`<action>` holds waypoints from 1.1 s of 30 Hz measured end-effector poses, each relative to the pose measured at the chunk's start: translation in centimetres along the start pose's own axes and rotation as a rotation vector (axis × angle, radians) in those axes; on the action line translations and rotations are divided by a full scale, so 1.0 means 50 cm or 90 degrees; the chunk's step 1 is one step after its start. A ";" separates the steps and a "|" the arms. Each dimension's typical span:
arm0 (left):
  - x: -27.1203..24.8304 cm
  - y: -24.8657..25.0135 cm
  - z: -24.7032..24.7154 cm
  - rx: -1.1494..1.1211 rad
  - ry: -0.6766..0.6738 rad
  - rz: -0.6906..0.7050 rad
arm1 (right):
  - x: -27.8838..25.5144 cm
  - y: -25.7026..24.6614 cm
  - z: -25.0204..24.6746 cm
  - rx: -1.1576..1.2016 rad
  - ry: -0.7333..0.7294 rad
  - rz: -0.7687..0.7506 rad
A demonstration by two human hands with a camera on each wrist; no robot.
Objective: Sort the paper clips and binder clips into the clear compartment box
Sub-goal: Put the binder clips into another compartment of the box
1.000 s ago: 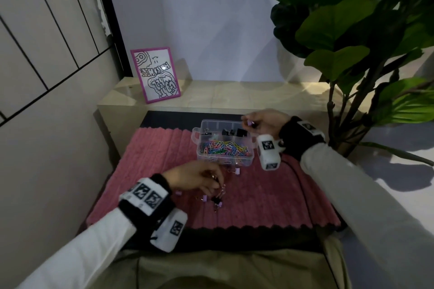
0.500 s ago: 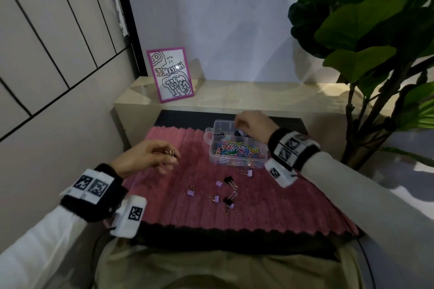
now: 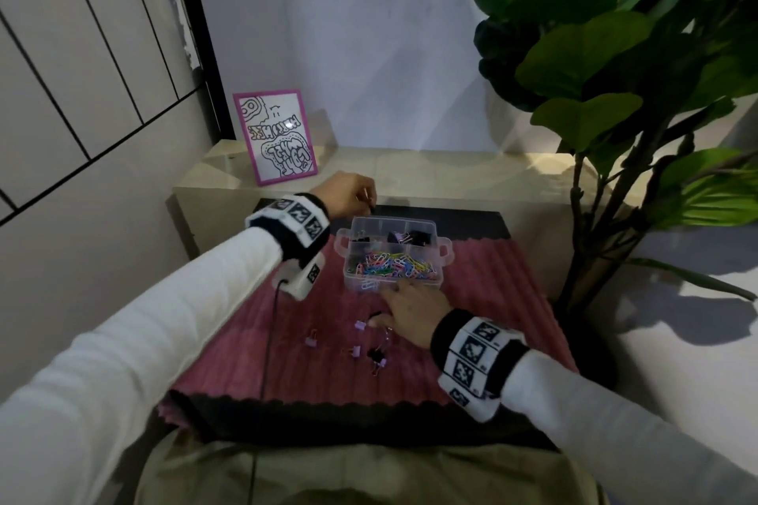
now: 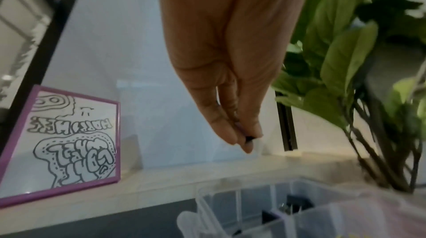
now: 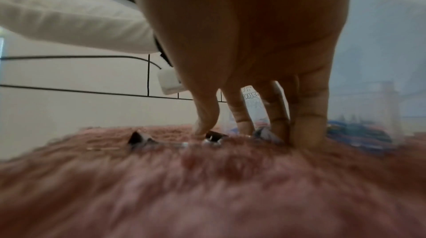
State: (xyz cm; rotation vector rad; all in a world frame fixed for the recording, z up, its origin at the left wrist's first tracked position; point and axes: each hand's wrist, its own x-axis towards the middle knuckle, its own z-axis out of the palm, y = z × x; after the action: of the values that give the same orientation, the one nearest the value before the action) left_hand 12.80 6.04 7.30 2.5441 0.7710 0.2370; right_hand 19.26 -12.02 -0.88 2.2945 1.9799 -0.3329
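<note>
The left hand (image 3: pixel 346 193) hangs over the far left corner of the clear box (image 3: pixel 394 254), fingers pointing down and pressed together. Its fingertips (image 4: pixel 247 148) pinch a small black clip (image 4: pixel 249 138), held in the air above the box's back row of compartments. Below that hand, the back compartments hold black binder clips (image 3: pixel 418 237), and the large front compartment holds a heap of coloured paper clips (image 3: pixel 393 264).

The right hand (image 3: pixel 410 314) is down on the pink mat (image 3: pixel 484 316), just in front of the box's near wall. Its fingers are spread and point down at the mat, and the thumb tip (image 5: pixel 202 130) meets a black binder clip (image 5: pixel 215 135) lying there. Whether the hand actually grips that clip cannot be told; the wrist view is blurred.

To the left of and nearer than the right hand, loose binder clips lie apart on the mat: a purple one (image 3: pixel 359 325) just beside the thumb, another purple one (image 3: pixel 311 340) further left, and a black one (image 3: pixel 375 355) nearer the person.
</note>
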 end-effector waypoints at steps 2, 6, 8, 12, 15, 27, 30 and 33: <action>0.030 0.011 0.022 0.077 -0.009 0.006 | 0.009 -0.001 0.011 0.015 0.000 0.000; 0.054 -0.003 0.059 0.114 -0.044 0.006 | 0.007 0.019 0.018 0.096 0.010 -0.057; 0.055 -0.011 0.065 0.095 -0.042 0.006 | 0.006 0.033 0.009 0.140 0.006 -0.069; 0.044 -0.028 0.061 0.068 -0.104 0.008 | 0.004 0.045 0.009 0.162 -0.031 -0.060; 0.025 -0.037 0.050 0.059 -0.111 0.028 | 0.001 0.036 0.012 0.126 -0.045 -0.055; -0.196 -0.094 0.042 -0.114 -0.260 0.016 | 0.006 0.027 0.017 0.107 -0.049 -0.113; -0.240 -0.121 0.073 0.029 -0.239 -0.002 | 0.012 0.021 0.019 0.125 -0.034 -0.131; -0.272 -0.139 0.092 0.123 -0.219 0.008 | 0.013 0.034 0.013 0.231 -0.027 -0.122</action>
State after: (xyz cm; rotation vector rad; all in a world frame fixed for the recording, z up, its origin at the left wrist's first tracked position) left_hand -0.45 1.72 -0.46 2.6660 0.6686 -0.2777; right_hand 20.94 -11.78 -1.79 2.2637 2.2817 -0.8108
